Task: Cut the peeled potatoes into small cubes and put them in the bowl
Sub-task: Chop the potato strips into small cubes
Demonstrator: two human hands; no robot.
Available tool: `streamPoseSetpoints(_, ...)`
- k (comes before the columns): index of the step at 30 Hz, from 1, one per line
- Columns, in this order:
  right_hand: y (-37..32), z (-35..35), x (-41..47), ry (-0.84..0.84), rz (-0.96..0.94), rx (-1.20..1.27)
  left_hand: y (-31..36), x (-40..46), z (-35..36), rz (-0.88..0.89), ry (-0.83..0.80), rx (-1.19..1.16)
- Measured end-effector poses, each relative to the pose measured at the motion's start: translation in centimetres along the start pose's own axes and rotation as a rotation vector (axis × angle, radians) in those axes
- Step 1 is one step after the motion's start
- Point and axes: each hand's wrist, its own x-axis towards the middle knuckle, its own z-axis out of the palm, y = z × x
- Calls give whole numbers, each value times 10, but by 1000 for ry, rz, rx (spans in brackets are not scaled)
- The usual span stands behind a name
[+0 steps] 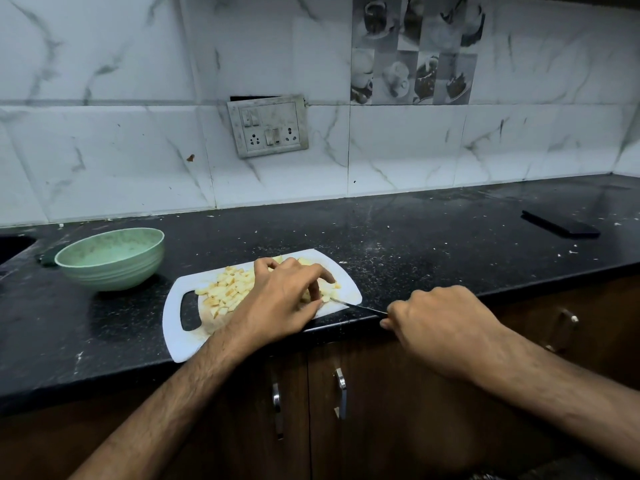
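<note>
A white cutting board (180, 337) lies on the black counter at its front edge. Several small yellow potato cubes (227, 289) are piled on its left and middle. My left hand (282, 299) is on the board's right half, its curled fingers holding down a potato piece (327, 291) that is mostly hidden under them. My right hand (440, 323) grips a knife handle just off the board's right end. The thin knife blade (360, 305) reaches in to the potato piece by my left fingertips. A pale green bowl (110, 259) stands to the left of the board, with nothing seen inside it.
A dark phone (561, 225) lies at the back right of the counter (415, 237). A sink edge (14, 242) shows at the far left. A socket plate (268, 126) is on the tiled wall. Cabinet doors with metal handles (341, 393) are below the counter edge.
</note>
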Motion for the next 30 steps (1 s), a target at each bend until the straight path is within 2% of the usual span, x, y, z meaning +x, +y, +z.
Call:
streamPoseSetpoints(3,7,-3,4,24,-41,-93,0,4,-4,154,-62,137)
streamPoseSetpoints(6,10,-7,9,52,-71,-152,-1,14,-3,283,-153,166)
streamPoseSetpoints(10,24,-16,6,43,-62,-174,-10,17,3,274,-114,109)
streamPoseSetpoints(13,45,-20,0,-43,-6,-113,-17,17,6,230,-66,84)
streamPoseSetpoints(16,66,-17,4,-170,111,150,-17,17,5,152,-50,70)
streamPoseSetpoints(18,77,-4,19,-169,173,281,-13,20,4,103,-93,99)
streamPoseSetpoints(20,85,17,40,-106,221,443,-6,26,5,73,-179,155)
streamPoseSetpoints(22,84,37,63,-14,253,706,-2,33,9,59,-238,199)
streamPoseSetpoints(26,64,62,102,183,314,1209,-1,39,13,106,-206,194)
streamPoseSetpoints(30,41,74,131,314,327,1324,-8,35,13,167,-117,168)
